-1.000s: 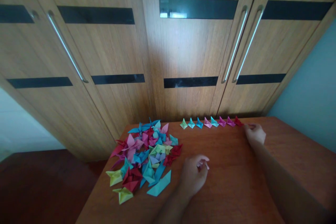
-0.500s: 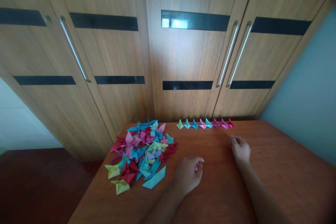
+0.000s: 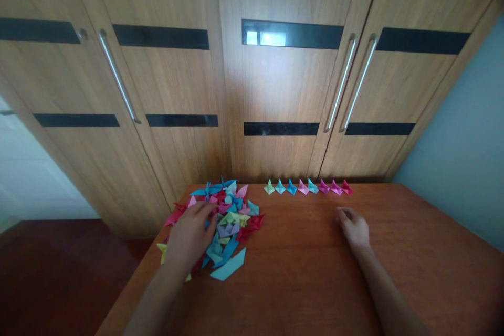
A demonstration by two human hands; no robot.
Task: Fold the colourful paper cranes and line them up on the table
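My left hand is over the pile of folded paper pieces, its fingers bent down onto the left part and its thumb apart from them. I see nothing held in it, though the fingertips are partly lost among the folds. The pile mixes blue, pink, red, yellow and lilac origami. My right hand rests near the table's right half with curled fingers and no object showing in it. Beyond it, along the back edge, stands a row of small folded paper pieces, from pale green at the left to red at the right.
The reddish-brown wooden table backs onto a wooden wardrobe with dark strips and metal handles. A light blue piece of folded paper lies at the pile's front. A pale blue wall is on the right.
My left hand has moved left from the table's middle onto the pile, and its fingers have opened out. My right hand has shifted slightly left. The row looks the same.
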